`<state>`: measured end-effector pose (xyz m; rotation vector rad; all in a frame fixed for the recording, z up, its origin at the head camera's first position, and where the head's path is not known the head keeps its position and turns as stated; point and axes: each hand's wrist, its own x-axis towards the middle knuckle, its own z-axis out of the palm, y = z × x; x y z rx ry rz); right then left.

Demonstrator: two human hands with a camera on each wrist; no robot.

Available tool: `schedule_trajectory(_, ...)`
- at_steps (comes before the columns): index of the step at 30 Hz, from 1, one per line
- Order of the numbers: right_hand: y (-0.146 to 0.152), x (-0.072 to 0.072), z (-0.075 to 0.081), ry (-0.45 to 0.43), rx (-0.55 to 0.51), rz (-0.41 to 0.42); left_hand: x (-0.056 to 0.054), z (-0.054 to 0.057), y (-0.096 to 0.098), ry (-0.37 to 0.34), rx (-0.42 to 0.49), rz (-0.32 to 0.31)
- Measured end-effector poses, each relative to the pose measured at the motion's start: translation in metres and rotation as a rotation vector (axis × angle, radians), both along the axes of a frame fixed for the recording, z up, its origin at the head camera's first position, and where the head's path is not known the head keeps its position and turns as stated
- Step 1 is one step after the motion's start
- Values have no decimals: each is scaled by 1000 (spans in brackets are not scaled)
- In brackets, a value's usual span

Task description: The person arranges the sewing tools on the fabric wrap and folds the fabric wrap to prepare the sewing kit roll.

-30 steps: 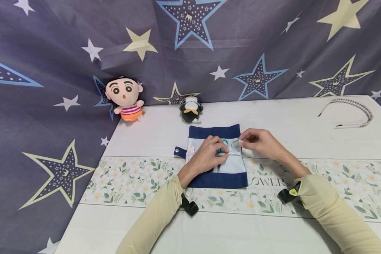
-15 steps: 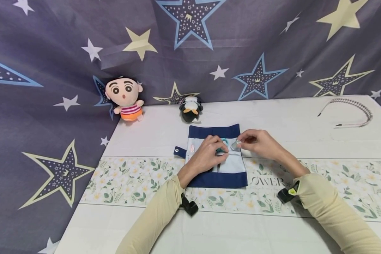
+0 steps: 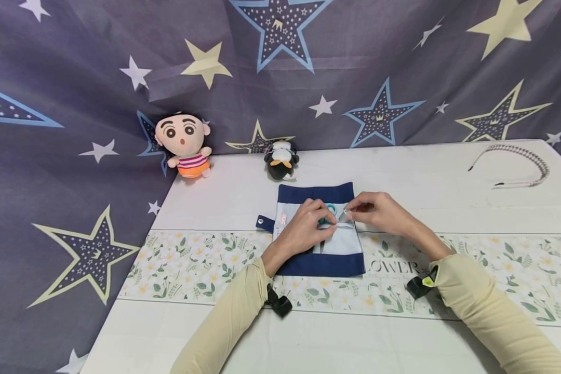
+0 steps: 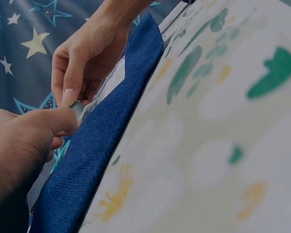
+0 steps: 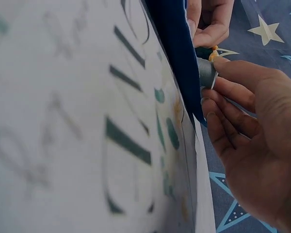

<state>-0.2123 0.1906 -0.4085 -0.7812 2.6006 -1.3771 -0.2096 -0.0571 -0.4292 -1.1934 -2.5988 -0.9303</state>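
An unfolded navy cloth case (image 3: 322,265) with a pale blue pocketed lining lies on the table. My left hand (image 3: 304,228) lies across its middle, thumb and fingertips pinching the pocket edge. Between the thumb and fingers of my right hand (image 3: 378,210) is a small spool of grey thread (image 5: 207,73), held at its white end. The spool sits at the pocket mouth, its lower part inside the pocket. A turquoise ring-shaped handle (image 3: 335,209) shows beside the left fingertips, partly covered by them. In the left wrist view, both hands' fingertips meet close to the spool (image 4: 77,108).
A snap tab (image 3: 264,223) sticks out from the case's left side. Behind the case sit a penguin plush (image 3: 280,162) and a cartoon-boy plush (image 3: 187,145). A headband (image 3: 537,161) lies at the far right. The star-printed curtain (image 3: 308,88) hangs behind the table.
My right hand has moved slightly left and down, and the spool has gone from lying tilted outside to deeper in the pocket mouth. The left hand has stayed in place.
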Motion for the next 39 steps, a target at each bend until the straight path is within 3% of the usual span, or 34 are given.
schedule_trajectory(9, -2, -2, -1, 37, -18, 32, 0, 0, 0, 2, -4, -2)
schedule_trajectory(18, -3, -5, -2, -14, 6, 20, -1, -1, 0, -14, 9, -2)
schedule_trajectory(27, -1, -6, -4, 10, 2, 64, -1, -1, 0, -9, 12, -3)
schedule_trajectory(39, -2, -4, -2, -35, 10, 92, -1, -1, 0, -15, 0, -6)
